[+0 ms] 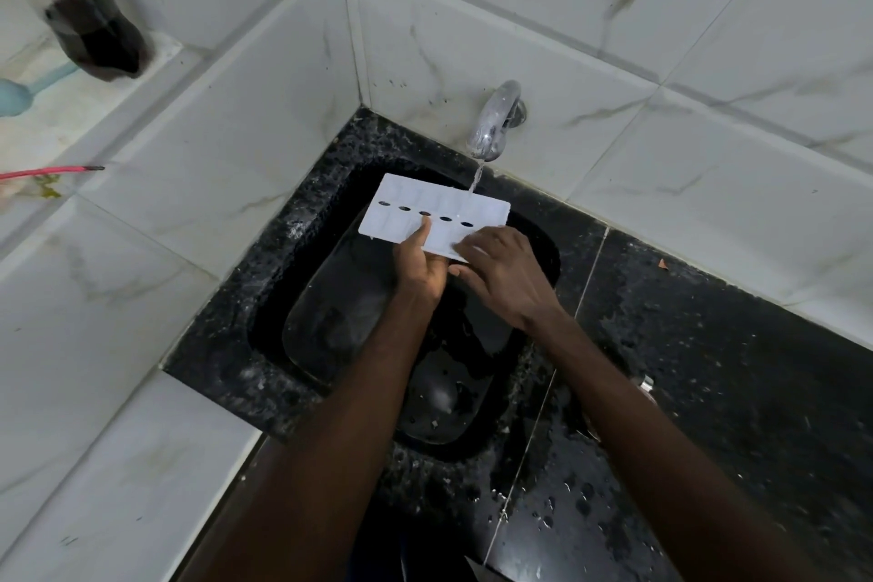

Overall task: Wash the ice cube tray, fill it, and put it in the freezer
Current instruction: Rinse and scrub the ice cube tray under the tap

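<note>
White ice cube tray, long axis left-right, held in grip of left hand and seemingly right hand.

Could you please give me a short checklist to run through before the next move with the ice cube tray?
1. Tap running: ok, its water stream lands on the tray's far edge.
2. Ice cube tray held over the sink: ok.
3. Left hand gripping the tray's near edge: ok.
4. Right hand holding the near right corner: ok.
5. Tray rinsed clean: cannot tell.
6. Compartments facing up for filling: cannot tell.
</note>
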